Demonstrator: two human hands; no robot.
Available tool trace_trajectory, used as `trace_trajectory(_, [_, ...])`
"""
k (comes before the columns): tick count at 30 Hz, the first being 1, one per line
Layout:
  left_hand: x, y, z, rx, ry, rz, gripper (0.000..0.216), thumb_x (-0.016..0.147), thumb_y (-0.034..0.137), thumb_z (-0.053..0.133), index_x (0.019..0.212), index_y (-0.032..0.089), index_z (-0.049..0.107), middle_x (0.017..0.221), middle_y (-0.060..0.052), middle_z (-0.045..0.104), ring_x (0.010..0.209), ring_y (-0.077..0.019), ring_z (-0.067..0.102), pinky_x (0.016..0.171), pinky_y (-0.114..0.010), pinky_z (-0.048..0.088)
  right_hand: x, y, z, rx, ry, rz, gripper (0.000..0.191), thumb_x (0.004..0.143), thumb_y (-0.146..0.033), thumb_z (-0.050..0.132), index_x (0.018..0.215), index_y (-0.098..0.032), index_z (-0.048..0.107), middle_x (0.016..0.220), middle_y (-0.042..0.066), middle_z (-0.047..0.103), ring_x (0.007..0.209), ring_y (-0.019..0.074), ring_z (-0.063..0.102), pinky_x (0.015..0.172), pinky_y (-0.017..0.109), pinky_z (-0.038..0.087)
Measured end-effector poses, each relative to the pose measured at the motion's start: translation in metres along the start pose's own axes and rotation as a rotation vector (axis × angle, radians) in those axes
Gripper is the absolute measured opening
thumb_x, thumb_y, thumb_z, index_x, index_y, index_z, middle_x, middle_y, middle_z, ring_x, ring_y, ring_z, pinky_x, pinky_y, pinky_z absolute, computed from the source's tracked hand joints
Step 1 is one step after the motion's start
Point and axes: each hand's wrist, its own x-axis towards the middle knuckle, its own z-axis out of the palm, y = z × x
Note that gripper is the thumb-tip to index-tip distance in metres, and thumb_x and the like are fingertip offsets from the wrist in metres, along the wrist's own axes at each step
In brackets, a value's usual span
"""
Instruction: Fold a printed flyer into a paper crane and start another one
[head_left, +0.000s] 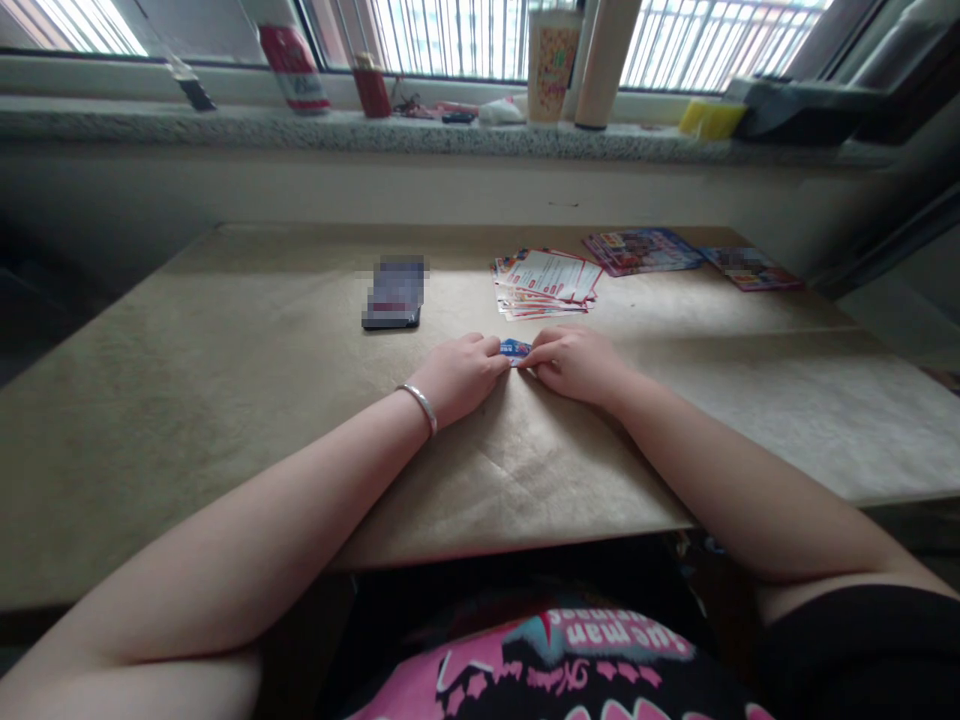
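My left hand (459,374) and my right hand (576,362) meet on the brown paper-covered table (225,400), fingers curled. Between their fingertips they pinch a small blue and white folded paper (515,350), mostly hidden by the fingers. A silver bangle (420,404) circles my left wrist. Just beyond the hands lies a fanned stack of printed leaflets (546,283).
A dark phone (394,292) lies left of the leaflets. Two more colourful leaflets (641,250) (751,268) lie at the back right. The windowsill (300,128) holds a red can (294,66), a paper cup (553,62), a tall cylinder (604,62) and a yellow sponge (711,118).
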Motion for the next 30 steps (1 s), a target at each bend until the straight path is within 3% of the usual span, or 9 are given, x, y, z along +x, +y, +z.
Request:
trace_trajectory(12, [-0.005, -0.002, -0.001, -0.007, 0.022, 0.082, 0.032, 0.095, 0.018, 0.045, 0.118, 0.020, 0.067, 0.098, -0.009, 0.065, 0.087, -0.0205, 0.059, 0.075, -0.031, 0.049, 0.000, 0.005, -0.002, 0.007, -0.005, -0.008, 0.028, 0.083, -0.019, 0.057, 0.095, -0.028, 0.080, 0.095, 0.002, 0.075, 0.085, 0.0180, 0.065, 0.079, 0.031, 0.043])
trace_trajectory(24, [-0.003, -0.001, -0.002, -0.018, 0.011, 0.048, 0.028, 0.093, 0.018, 0.047, 0.108, 0.018, 0.070, 0.100, -0.010, 0.065, 0.088, -0.0206, 0.059, 0.077, -0.032, 0.050, 0.001, 0.003, -0.009, -0.039, -0.048, 0.010, 0.028, 0.083, -0.019, 0.056, 0.094, -0.028, 0.080, 0.099, 0.002, 0.076, 0.086, 0.0192, 0.066, 0.082, 0.032, 0.045])
trace_trajectory(30, [-0.004, 0.000, -0.002, -0.025, 0.006, 0.040, 0.031, 0.091, 0.017, 0.049, 0.114, 0.020, 0.069, 0.101, -0.009, 0.064, 0.088, -0.0201, 0.058, 0.074, -0.031, 0.049, -0.003, 0.009, -0.011, 0.030, -0.084, 0.048, 0.029, 0.081, -0.015, 0.056, 0.093, -0.027, 0.080, 0.102, -0.001, 0.076, 0.089, 0.0177, 0.067, 0.078, 0.029, 0.047])
